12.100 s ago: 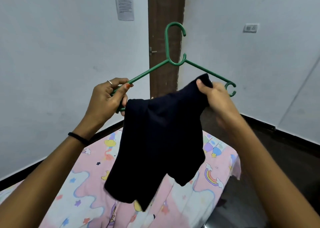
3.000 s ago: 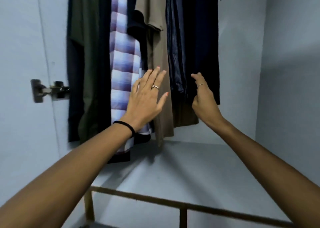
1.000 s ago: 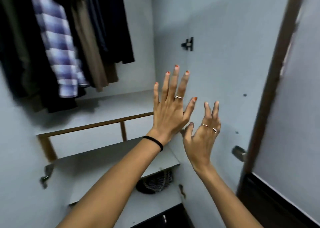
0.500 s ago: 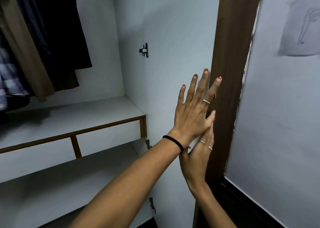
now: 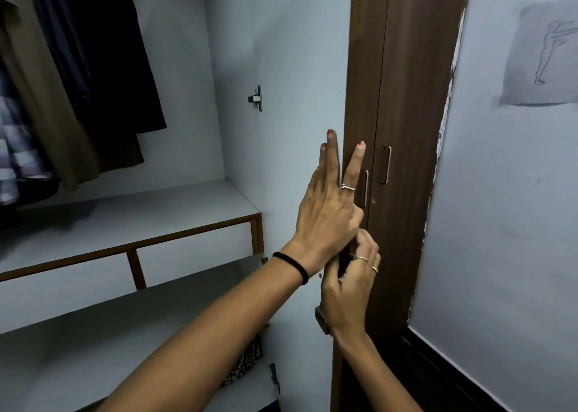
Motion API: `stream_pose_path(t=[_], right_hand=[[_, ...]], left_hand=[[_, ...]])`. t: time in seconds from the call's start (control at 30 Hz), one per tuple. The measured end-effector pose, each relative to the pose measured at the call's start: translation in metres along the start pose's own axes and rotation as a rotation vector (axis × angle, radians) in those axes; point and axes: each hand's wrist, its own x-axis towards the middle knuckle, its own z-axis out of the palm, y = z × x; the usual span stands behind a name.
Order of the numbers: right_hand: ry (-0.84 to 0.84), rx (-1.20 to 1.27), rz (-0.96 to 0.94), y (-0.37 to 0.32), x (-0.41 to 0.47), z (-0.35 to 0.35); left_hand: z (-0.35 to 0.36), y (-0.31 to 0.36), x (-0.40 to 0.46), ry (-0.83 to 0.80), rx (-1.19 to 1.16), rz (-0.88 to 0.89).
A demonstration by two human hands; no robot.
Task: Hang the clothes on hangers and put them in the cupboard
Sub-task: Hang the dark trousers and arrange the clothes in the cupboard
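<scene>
Fingers of the right hand [image 5: 347,289] curl round the edge of the cupboard door [image 5: 300,105], whose long axis runs upright; the left hand [image 5: 328,211] lies flat, fingers straight, just above. Hung clothes [image 5: 93,67] sit well left of that door.

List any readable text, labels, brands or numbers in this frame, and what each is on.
No readable text in this frame.
Paper sheet taped to the right wall: only a faint line drawing of a figure, no words.
Cupboard door, hanging clothes, shelves: no labels, brands or numbers visible.
Rings on the left hand and right hand: too small to show any marking.
</scene>
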Motion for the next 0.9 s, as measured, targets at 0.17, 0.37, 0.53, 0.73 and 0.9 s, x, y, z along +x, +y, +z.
stream_pose_path(t=[0.17,0.37,0.53,0.73,0.9], right_hand=[[-0.140,0.067,-0.097,-0.008,-0.001,0.004],[-0.583,0.207,-0.169,-0.022,-0.025,0.046],[-0.688,0.267,-0.173,-0.037,-0.044,0.082],[-0.833,0.364,-0.182,-0.057,-0.054,0.148],[-0.984,0.285,-0.235,-0.062,-0.051,0.209]], left_hand=[[-0.040,-0.029,-0.026,-0.001,-0.024,0.020],[-0.091,-0.078,-0.063,-0.003,0.127,-0.035],[-0.119,-0.114,-0.091,-0.009,0.416,-0.111],[-0.146,-0.174,-0.110,-0.048,0.844,-0.233],[-0.174,-0.229,-0.111,-0.262,1.019,-0.350]])
